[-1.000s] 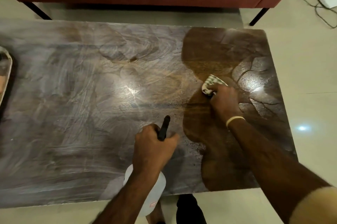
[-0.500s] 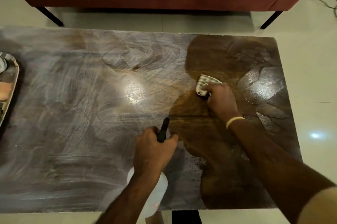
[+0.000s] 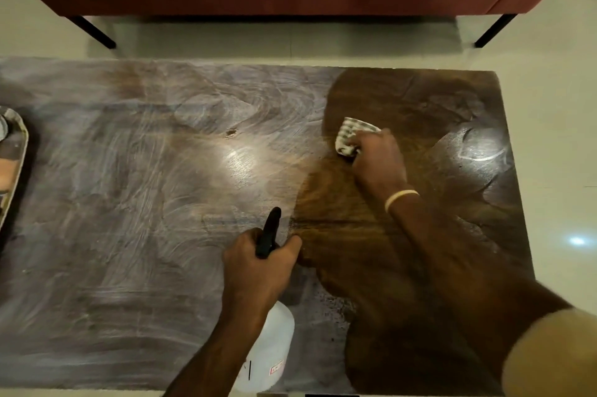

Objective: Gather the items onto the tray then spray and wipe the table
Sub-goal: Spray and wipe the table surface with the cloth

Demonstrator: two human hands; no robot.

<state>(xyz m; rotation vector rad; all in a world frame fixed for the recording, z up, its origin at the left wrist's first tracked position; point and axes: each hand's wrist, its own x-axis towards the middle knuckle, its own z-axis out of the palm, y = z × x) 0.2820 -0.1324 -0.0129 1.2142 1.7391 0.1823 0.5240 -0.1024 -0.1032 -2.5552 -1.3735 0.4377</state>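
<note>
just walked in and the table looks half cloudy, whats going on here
A person is cleaning the table. The right hand presses a crumpled cloth onto the right part of the top, where the wood looks dark and wiped. The left hand holds a white spray bottle near the front edge. The left and middle of the top are hazy with streaks. A tray shows at the far left edge.

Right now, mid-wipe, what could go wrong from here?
Two risks. The cloth is bunched small under the right hand, so each pass is narrow and the hazy streaks across the rest of the table could get missed. The left hand holds the spray bottle low at the near edge; it might knock the edge or spray by accident.
</note>
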